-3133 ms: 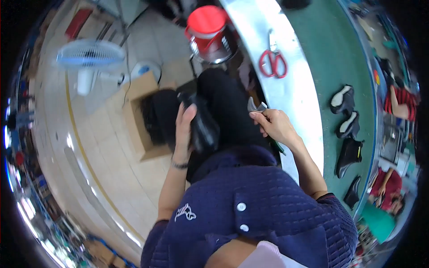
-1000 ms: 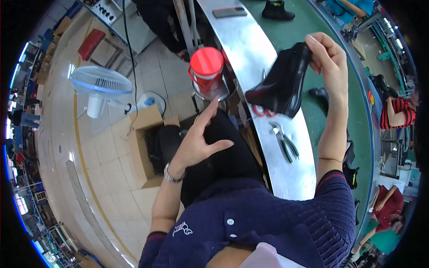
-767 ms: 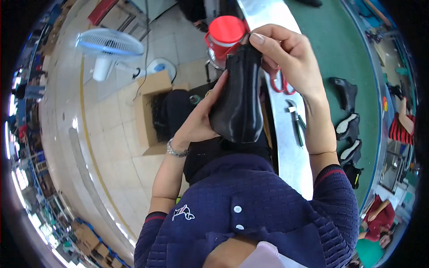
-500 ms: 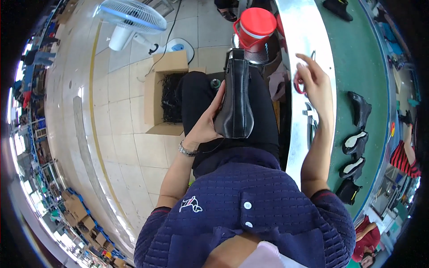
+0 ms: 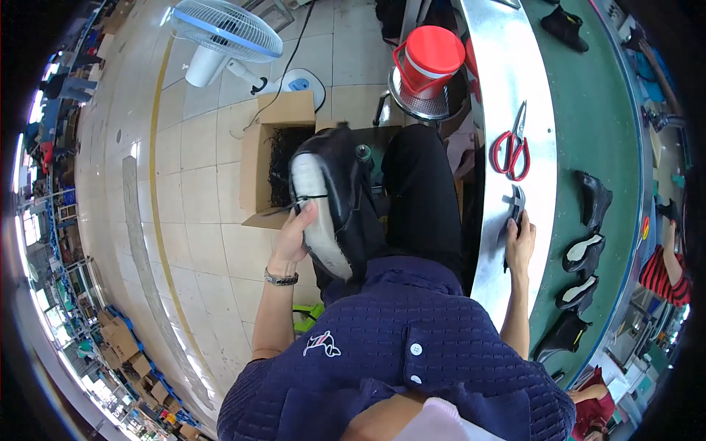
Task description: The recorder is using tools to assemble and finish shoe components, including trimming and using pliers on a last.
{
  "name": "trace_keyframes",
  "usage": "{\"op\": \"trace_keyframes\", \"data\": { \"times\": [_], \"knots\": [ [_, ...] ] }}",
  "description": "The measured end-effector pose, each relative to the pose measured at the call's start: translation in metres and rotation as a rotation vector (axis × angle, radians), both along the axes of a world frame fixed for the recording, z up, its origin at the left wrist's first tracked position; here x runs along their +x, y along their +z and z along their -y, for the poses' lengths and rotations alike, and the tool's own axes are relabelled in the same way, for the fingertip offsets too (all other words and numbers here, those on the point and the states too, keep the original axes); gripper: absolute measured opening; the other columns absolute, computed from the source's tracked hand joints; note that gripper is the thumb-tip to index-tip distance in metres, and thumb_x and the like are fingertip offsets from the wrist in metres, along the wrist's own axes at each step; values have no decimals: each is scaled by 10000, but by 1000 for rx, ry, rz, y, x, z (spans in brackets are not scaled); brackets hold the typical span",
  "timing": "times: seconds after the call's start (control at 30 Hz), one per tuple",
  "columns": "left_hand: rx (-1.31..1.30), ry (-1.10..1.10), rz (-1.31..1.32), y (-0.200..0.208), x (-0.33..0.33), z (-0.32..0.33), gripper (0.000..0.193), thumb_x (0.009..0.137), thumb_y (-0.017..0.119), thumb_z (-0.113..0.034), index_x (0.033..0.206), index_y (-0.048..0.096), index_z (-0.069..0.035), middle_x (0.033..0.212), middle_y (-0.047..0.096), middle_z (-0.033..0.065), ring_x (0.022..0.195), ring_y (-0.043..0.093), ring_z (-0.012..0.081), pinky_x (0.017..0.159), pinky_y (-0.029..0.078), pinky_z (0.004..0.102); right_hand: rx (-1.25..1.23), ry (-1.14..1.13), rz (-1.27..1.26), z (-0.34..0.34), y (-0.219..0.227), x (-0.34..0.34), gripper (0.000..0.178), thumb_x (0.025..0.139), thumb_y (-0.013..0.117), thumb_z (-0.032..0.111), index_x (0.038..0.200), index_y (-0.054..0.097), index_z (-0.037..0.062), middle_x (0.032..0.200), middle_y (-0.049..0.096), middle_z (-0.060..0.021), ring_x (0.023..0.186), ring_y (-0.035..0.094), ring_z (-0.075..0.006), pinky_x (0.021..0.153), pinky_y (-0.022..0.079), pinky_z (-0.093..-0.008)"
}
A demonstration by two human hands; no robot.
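A black leather boot [image 5: 343, 192] is tilted over my left thigh, its whitish underside turned to the left. My left hand [image 5: 296, 234] grips it along that side, thumb on the underside, and a thin dark cord crosses there. On the metal bench strip to the right, my right hand [image 5: 520, 244] is closed round a metal tool [image 5: 518, 200] with a dark handle; its exact kind is unclear, though its curved head shows beyond the fingers. Red-handled scissors [image 5: 511, 151] lie just beyond that tool, their blades pointing away from me.
Several black boots [image 5: 594, 200] sit on the green belt [image 5: 559, 294] beyond the bench [image 5: 493, 264]. A red lidded bucket [image 5: 434, 53] stands on a metal stool [image 5: 421, 106]. Left of my legs are an open carton [image 5: 251, 169] holding black strands and a fan [image 5: 226, 33].
My left hand has turned the boot so its whitish underside shows, and shifted it left. My right hand has come down from near the scissors onto the dark-handled tool.
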State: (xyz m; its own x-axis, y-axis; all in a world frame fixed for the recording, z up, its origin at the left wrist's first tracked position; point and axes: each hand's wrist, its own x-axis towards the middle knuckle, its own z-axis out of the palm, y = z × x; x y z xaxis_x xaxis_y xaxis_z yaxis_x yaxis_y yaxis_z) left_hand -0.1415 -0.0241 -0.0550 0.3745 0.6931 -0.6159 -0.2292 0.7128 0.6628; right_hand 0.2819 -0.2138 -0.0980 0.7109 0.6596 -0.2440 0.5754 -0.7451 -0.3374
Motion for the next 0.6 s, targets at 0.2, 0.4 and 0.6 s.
{"op": "trace_keyframes", "data": {
  "times": [0.2, 0.4, 0.6],
  "knots": [
    [-37, -196, -79, 27, 59, -18, 741, 891, 653, -419, 1435, 331, -32, 1314, 515, 101, 1163, 523, 197, 983, 422, 324, 595, -564, -1232, -30, 47, -19, 451, 929, 594, 285, 1281, 494, 22, 1034, 600, -82, 789, 581, -130, 591, 441, -206],
    [172, -198, -94, 17, 83, -33, 816, 920, 605, -423, 1516, 165, -79, 1426, 414, 134, 1294, 409, 218, 1072, 319, 323, 173, -51, -1309, -114, 134, -82, 703, 879, 635, 182, 1459, 270, 27, 838, 697, -130, 642, 649, -156, 444, 396, -181],
    [392, -282, -152, 1, 65, -46, 694, 978, 517, -315, 1507, 175, -24, 1517, 300, 151, 1377, 321, 213, 1117, 252, 317, -27, 292, -1404, -182, 161, -127, 743, 918, 574, 127, 1514, 134, 67, 1005, 686, -126, 852, 644, -154, 704, 477, -233]
  ]
}}
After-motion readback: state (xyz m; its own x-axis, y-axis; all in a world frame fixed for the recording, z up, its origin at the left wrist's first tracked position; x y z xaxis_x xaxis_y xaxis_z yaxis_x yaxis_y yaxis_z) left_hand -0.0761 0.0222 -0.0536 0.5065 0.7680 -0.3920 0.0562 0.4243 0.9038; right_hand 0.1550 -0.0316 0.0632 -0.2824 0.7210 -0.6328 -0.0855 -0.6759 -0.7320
